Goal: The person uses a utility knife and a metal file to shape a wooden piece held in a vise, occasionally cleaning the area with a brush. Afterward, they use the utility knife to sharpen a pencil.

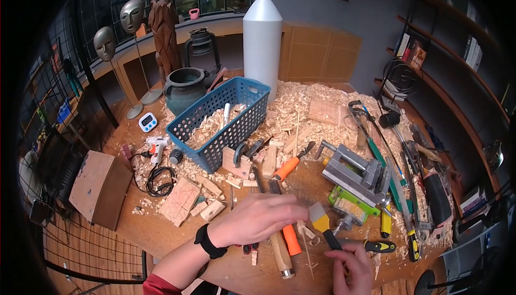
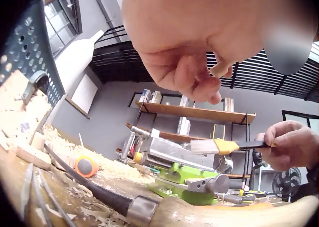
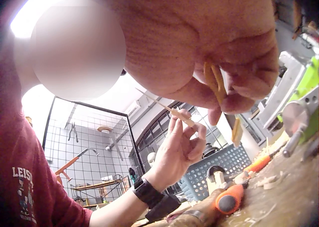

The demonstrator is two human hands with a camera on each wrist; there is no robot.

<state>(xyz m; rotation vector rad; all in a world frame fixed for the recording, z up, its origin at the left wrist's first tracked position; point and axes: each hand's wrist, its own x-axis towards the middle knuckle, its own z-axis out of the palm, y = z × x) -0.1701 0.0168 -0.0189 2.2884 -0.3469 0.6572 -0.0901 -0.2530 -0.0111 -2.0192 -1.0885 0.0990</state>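
My left hand (image 1: 258,217) pinches a small pale wooden piece (image 3: 183,118) with a long thin pointed end, seen best in the right wrist view. My right hand (image 1: 352,268) grips a flat brush (image 1: 321,221) by its black handle; its yellow ferrule and pale bristles point toward the left hand. The bristles are close beside the left fingers in the head view, but apart from them in the left wrist view. Under the left hand lie a wooden-handled chisel (image 1: 280,254) and an orange-handled tool (image 1: 291,239), both partly hidden by it.
A grey vise (image 1: 355,171) on a green base stands right of the hands. Behind them sits a blue basket (image 1: 212,147) of shavings. Wood shavings (image 1: 295,99) cover the table's back. Saws and a yellow-black knife (image 1: 379,246) lie right; a carved block (image 1: 180,201) lies left.
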